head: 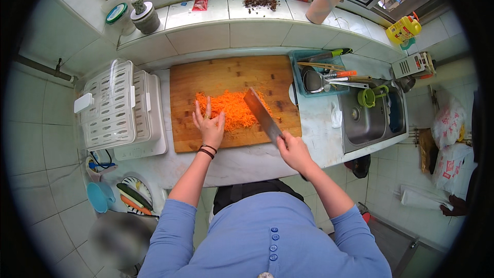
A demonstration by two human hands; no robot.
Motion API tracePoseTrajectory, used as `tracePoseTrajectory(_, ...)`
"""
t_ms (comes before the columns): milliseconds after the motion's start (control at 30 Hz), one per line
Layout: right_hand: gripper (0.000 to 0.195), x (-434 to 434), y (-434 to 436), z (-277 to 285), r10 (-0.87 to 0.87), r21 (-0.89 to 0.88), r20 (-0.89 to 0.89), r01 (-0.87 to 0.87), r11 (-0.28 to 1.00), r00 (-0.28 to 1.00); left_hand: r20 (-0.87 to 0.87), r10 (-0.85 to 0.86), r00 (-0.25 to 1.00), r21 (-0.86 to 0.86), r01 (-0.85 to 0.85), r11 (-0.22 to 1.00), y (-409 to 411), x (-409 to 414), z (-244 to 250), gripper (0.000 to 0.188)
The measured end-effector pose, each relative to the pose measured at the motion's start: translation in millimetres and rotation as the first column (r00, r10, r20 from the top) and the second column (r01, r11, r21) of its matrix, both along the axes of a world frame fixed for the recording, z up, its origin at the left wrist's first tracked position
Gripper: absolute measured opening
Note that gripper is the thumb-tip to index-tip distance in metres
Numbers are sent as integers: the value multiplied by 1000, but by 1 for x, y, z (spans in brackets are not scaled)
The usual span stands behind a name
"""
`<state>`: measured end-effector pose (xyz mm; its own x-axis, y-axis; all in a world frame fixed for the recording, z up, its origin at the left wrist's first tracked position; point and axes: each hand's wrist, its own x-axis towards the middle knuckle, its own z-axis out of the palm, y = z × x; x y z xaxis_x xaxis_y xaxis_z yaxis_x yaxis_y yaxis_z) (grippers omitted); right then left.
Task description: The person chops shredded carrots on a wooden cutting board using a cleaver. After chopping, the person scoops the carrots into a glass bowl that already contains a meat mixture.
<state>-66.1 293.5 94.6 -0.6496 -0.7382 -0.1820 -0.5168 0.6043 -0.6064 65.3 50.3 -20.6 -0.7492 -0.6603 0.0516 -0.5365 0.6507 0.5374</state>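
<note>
A heap of finely shredded carrot (231,110) lies across the middle of a wooden cutting board (231,71). My right hand (295,152) grips a cleaver (263,116) by its handle; the blade slants over the right part of the heap, its far end up and to the left. At the heap's left front, my left hand (209,125) has its fingers spread and holds nothing. Whether its fingertips touch the shreds I cannot tell.
Left of the board stands a white multi-tier food steamer (115,108). A blue-green utensil basket (320,73) with ladles and a knife adjoins the right, before a steel sink (359,123). At lower left, a plate (135,185) holds a cucumber (135,196) and a carrot (135,204).
</note>
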Motion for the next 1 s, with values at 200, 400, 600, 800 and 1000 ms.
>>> tracePoseTrajectory(200,18,3,16,-15,146,130,-559,-88,988,816,-257,123,958,105,-99,990,2,4,10,37)
tracePoseTrajectory(400,9,1,16,-21,309,224,-779,-218,950,546,250,-43,967,-186,91,978,12,6,38,47)
tracePoseTrajectory(600,9,8,1,-15,374,283,-821,-261,923,431,60,-444,894,-111,448,887,66,-21,66,57)
tracePoseTrajectory(800,19,7,-7,-6,380,246,-817,-334,910,434,70,-664,744,-160,666,729,76,-40,88,53)
tracePoseTrajectory(1000,24,3,1,4,410,249,-843,-424,871,347,78,-740,668,-303,723,620,66,-46,87,54)
